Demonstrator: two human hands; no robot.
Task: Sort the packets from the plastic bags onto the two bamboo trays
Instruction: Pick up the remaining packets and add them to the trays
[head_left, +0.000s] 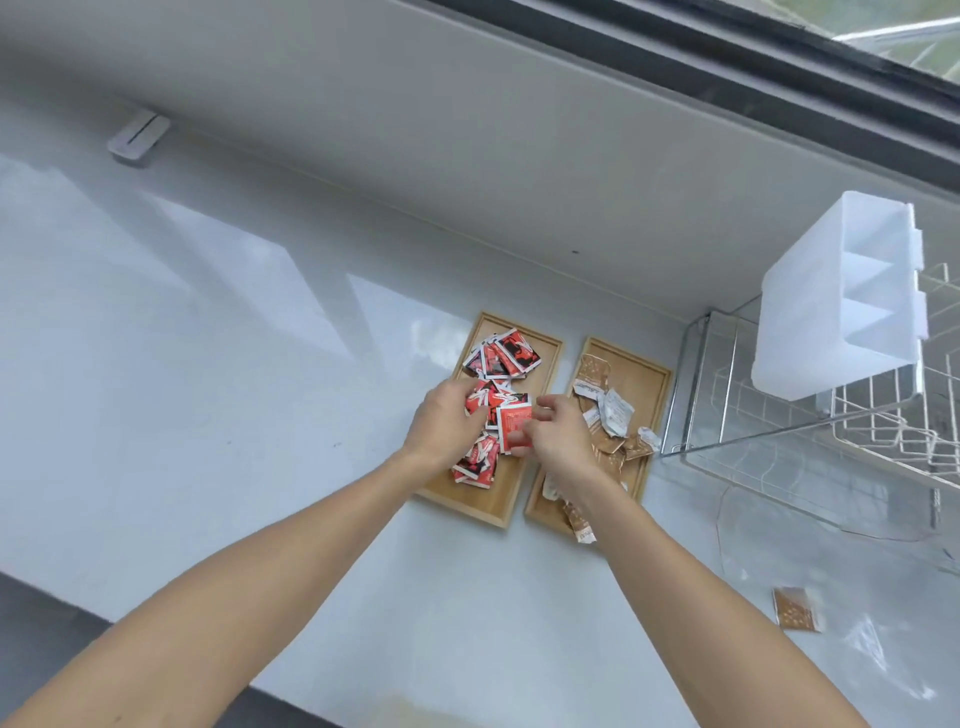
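Two bamboo trays lie side by side on the white counter. The left tray (545, 358) holds several red packets (511, 353). The right tray (652, 384) holds several brown and white packets (615, 415). My left hand (447, 423) rests on the red pile, fingers curled over packets. My right hand (558, 434) pinches a red packet (514, 423) above the left tray. One brown packet (795, 609) lies apart at the lower right, inside a clear plastic bag (862, 639).
A wire dish rack (779, 415) with a white plastic divided container (841, 306) stands right of the trays. A small white device (139, 136) sits against the back wall at far left. The counter's front edge runs along the bottom left.
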